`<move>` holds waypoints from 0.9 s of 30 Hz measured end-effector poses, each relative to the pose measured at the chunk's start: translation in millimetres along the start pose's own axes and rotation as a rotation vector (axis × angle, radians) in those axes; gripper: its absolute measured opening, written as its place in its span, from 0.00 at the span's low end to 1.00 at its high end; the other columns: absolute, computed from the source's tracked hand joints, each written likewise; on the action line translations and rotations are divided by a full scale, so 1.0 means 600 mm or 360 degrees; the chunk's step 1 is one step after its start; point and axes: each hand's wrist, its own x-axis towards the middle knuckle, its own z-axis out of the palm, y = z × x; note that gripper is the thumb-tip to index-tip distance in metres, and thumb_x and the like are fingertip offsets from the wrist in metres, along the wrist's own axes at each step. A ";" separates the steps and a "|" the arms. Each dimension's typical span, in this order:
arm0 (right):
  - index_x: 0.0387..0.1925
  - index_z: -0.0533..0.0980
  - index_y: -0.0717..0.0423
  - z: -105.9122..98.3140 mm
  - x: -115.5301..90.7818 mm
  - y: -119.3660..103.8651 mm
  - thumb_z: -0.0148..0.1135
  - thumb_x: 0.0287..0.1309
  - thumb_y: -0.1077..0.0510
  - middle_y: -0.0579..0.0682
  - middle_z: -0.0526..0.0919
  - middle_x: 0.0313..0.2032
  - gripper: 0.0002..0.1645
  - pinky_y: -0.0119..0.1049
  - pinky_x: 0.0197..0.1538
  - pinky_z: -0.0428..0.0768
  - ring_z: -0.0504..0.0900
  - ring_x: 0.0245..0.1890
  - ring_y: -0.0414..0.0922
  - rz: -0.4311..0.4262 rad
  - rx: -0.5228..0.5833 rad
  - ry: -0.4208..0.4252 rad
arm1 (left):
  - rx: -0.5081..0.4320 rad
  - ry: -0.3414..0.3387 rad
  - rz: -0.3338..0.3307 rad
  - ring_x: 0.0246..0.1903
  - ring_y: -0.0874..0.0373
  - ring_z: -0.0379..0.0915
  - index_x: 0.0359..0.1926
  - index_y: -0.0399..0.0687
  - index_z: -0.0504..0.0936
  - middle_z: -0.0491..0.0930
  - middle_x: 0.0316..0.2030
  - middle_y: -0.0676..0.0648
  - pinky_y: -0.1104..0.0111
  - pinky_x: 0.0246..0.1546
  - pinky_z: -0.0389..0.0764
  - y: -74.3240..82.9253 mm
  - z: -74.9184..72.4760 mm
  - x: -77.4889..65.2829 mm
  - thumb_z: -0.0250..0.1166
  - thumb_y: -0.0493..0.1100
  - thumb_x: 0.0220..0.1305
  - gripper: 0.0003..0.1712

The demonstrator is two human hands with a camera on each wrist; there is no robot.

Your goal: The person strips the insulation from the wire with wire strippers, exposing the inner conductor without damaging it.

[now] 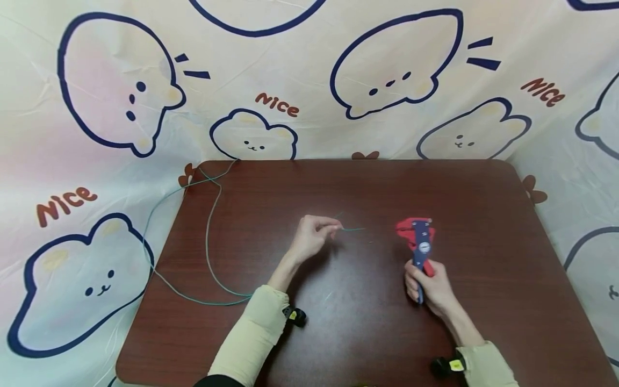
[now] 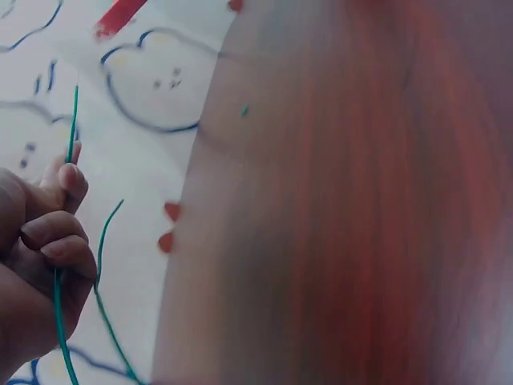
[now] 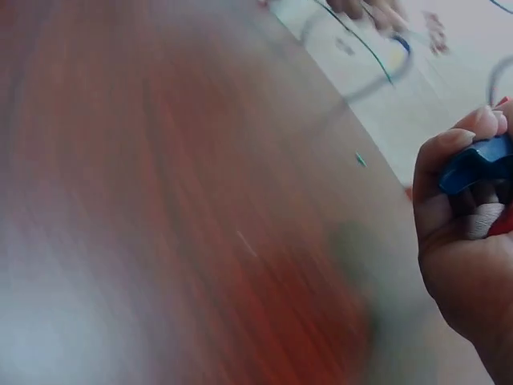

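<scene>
My left hand pinches a thin green wire between thumb and fingertips, and a short end sticks out beyond them. A second green wire end stands loose beside that hand in the left wrist view. My right hand grips the handles of a red and blue wire stripper, its red head held up and apart from the wire. In the right wrist view only the blue handle and a bit of red show in that hand.
The wire's long loops trail over the left side of the brown table and past its edge. A tiny green scrap lies on the tabletop. A printed cloth hangs behind and at both sides.
</scene>
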 end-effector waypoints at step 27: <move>0.43 0.67 0.82 -0.034 -0.024 -0.016 0.55 0.82 0.68 0.43 0.79 0.21 0.14 0.34 0.22 0.83 0.79 0.16 0.38 0.0122 -0.0259 0.0143 | -0.0007 -0.0003 -0.0092 0.15 0.69 0.54 0.50 0.38 0.94 0.92 0.35 0.33 0.74 0.21 0.56 -0.018 -0.016 -0.014 0.67 0.36 0.78 0.10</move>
